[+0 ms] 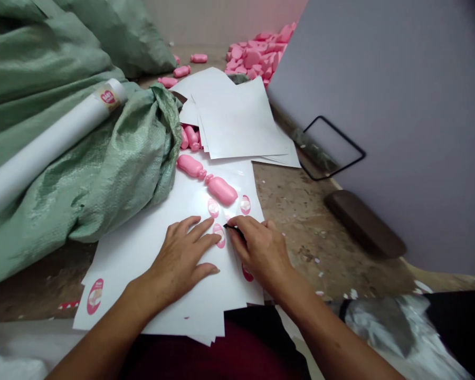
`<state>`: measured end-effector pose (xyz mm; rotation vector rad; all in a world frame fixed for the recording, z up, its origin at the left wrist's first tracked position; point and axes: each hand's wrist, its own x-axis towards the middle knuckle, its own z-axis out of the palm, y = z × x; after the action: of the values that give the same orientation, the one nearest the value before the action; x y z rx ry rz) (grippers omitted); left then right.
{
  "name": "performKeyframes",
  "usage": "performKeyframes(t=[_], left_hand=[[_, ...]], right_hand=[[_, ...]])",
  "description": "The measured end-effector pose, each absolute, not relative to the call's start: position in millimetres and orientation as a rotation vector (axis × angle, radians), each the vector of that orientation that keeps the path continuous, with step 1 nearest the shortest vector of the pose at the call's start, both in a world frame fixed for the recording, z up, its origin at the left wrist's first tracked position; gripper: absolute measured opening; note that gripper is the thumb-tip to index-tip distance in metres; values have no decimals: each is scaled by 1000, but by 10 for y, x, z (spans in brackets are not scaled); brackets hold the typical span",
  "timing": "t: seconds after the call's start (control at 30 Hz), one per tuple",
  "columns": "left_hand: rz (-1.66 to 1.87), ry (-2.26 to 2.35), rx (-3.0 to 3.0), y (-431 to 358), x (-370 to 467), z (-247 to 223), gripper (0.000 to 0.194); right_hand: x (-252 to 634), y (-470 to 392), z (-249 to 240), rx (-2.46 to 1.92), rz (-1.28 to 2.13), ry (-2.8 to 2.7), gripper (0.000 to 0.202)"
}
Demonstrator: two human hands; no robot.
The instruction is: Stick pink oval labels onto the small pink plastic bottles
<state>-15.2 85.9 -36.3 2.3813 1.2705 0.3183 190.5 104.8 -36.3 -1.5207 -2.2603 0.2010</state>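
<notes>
My left hand (184, 253) lies spread on a white sheet (150, 264), its fingertips at the edge of a pink oval sticker (219, 235). Between the thumb and fingers of my right hand (261, 248) is a thin black pointed tool (231, 227); its tip is beside that sticker. Just beyond are a second oval sticker (213, 207) and another one (245, 205) to the right. Two pink bottles (222, 190) lie neck to neck on the sheet. My right hand partly covers a sticker (247, 272) beneath it.
Green woven sacks (142, 148) crowd the left, with a white roll (51, 142) across them. Blank white sheets (241, 121) lie ahead, and a heap of pink bottles (257, 55) is behind. A grey panel (399, 132) with a black loop (364, 154) leans in from the right.
</notes>
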Motion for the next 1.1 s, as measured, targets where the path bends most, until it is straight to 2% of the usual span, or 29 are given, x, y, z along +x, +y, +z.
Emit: performKeyframes(t=[0.33,0.5,0.63,0.87,1.1], left_hand=[[339,1253,2290,898,-190,-382,49],[383,1241,2234,902,-204,-413,50],[390,1269,2165,912,-193,-395,56],[446,1293,2071,925,-182,-337,70],[428,1323,2095,926,-180,-347,79]], right_hand=[[1870,1084,-413,-1561,316,-2226,15],[1862,1133,-377,-1610,499,-2140,14],[1919,1158,-303,-1597,668,-2098,14],[1895,1166,-329,-1640,413,-2242,13],[1876,1241,-284,-1661,759,-1973,20]])
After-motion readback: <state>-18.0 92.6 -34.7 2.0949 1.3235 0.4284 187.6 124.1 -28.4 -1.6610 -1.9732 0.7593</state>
